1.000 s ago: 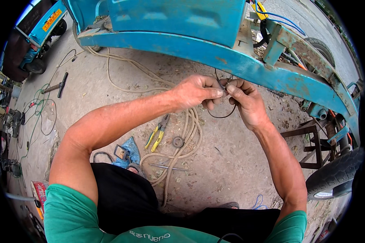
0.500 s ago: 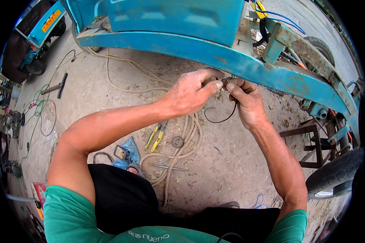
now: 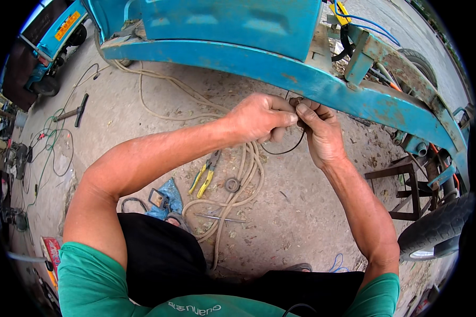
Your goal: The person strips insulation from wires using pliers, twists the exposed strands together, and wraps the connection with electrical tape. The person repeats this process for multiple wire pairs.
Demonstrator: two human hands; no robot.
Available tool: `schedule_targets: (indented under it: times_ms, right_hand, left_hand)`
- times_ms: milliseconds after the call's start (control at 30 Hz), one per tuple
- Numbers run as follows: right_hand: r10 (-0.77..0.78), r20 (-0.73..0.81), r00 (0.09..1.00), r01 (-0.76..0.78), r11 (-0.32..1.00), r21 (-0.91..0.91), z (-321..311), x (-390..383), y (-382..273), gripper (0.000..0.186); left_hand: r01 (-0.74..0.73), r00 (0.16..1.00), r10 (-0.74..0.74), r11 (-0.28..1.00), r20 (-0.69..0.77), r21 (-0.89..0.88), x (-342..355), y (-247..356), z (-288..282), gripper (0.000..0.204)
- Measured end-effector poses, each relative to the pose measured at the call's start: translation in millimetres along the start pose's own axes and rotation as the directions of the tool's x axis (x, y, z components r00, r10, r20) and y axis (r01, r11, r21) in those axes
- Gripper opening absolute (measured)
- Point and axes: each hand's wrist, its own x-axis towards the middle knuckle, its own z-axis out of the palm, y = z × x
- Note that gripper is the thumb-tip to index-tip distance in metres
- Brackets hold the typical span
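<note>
**Pinching a thin dark cable beneath a blue vehicle rail**

The thin dark cable (image 3: 285,152) runs up into the fingers of the right hand (image 3: 322,129), whose thumb and forefinger are pressed together on it. Below this pinch it hangs in a loose loop, curving down and leftward through the space between the hands, its far side passing under the left hand (image 3: 259,119). The left fingers are curled and the thumb points toward the right fingertips, close beside them; what lies behind that thumb is hidden, so I cannot tell whether the left grip is clamped on anything. Both hands are just beside the lower edge of the blue rail (image 3: 211,57), and a short dark strand shows above the left fingers, near that edge.

The cable looks slim, smooth and almost black, bending in one even arc without a visible kink. Its part within the fingers is too small and covered to make out.

Well below the loop, on the dusty ground (image 3: 280,232), lie yellow-handled pliers (image 3: 205,177), a dark ring (image 3: 231,185) and a coiled beige hose (image 3: 259,177).
</note>
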Motion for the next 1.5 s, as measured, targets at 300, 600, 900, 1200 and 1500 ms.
schedule_targets:
  times_ms: [300, 600, 900, 1200, 1500]
  right_hand:
    - [-0.038, -0.008, 0.999, 0.036, 0.985, -0.170, 2, 2, -5, 0.013]
    - [-0.095, -0.009, 0.995, 0.082, 0.897, -0.434, 3, 0, -13, 0.017]
    - [-0.090, 0.010, 0.996, 0.085, 0.897, -0.433, 4, -5, -19, 0.016]
    - [-0.028, 0.068, 0.997, 0.050, 0.940, -0.339, -3, 0, -18, 0.012]
    - [0.057, 0.166, 0.984, 0.002, 0.941, -0.338, -10, 4, -23, 0.014]
  left_hand:
    - [-0.038, 0.991, 0.000, 0.960, -0.134, -0.278, 2, -7, 1, 0.025]
    - [-0.240, 0.920, 0.290, 0.949, -0.264, 0.206, -6, 7, -2, 0.023]
    - [-0.209, 0.952, 0.238, 0.965, -0.194, 0.161, -2, -6, -5, 0.025]
    - [-0.165, 0.967, 0.205, 0.956, -0.152, 0.242, -6, -2, -5, 0.028]
    - [-0.256, 0.953, 0.285, 0.939, -0.100, 0.231, -5, -8, -6, 0.027]
